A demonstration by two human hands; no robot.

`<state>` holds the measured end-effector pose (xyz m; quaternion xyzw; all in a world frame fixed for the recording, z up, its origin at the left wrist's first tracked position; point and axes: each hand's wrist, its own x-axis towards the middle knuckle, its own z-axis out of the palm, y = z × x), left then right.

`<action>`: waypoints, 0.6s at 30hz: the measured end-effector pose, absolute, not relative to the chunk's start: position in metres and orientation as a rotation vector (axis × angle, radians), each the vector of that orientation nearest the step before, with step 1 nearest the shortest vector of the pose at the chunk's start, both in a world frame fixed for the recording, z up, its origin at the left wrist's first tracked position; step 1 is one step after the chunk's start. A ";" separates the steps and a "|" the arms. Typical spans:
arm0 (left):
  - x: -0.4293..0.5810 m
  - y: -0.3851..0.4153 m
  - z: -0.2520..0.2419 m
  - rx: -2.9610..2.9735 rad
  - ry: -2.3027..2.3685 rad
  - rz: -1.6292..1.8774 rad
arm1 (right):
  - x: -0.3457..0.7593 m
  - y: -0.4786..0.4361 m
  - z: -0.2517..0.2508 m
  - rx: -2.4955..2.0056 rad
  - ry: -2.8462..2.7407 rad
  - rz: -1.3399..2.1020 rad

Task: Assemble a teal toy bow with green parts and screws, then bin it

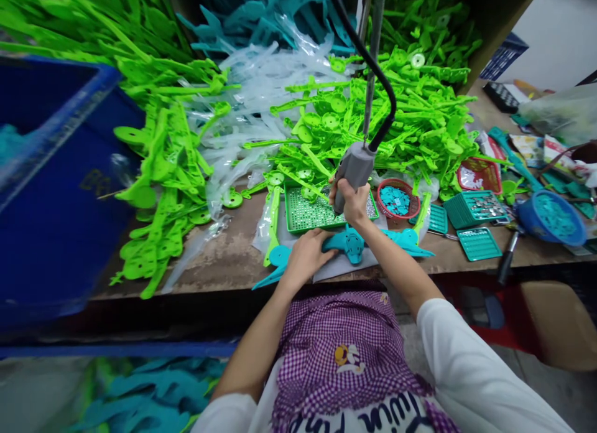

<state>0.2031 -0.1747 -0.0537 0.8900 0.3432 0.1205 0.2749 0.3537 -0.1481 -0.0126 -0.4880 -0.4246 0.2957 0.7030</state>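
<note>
A blue crate sits to your left, at the edge of the desk. Behind it you see heaps of green parts, with clear bags between them and teal parts further back. On your right are a red basket of teal bits and a blue bowl.

We're looking at a small assembly workshop, a factory bench through and through. The worn tabletop is buried under heaps of identical bright green plastic parts, with teal parts piled behind and clear plastic bags spilling between them. A power screwdriver hangs from above on a black cable. Small containers line the front edge: a green tray of tiny metal pieces, a red basket of teal bits. A big blue crate stands at the left.
</note>
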 end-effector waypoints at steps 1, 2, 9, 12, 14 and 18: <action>0.203 -0.175 -0.054 2.393 0.919 0.328 | 0.353 -0.147 -0.015 -1.092 -0.946 0.662; 0.203 -0.175 -0.054 2.393 0.915 0.337 | 0.352 -0.146 -0.016 -1.096 -0.947 0.665; 0.201 -0.176 -0.056 2.380 0.911 0.374 | 0.356 -0.140 -0.026 -1.117 -0.980 0.640; 0.202 -0.176 -0.055 2.375 0.913 0.360 | 0.357 -0.139 -0.029 -1.103 -0.963 0.639; 0.202 -0.176 -0.054 2.367 0.922 0.339 | 0.357 -0.139 -0.030 -1.084 -0.956 0.642; 0.203 -0.176 -0.053 2.357 0.935 0.339 | 0.356 -0.140 -0.028 -1.097 -0.970 0.656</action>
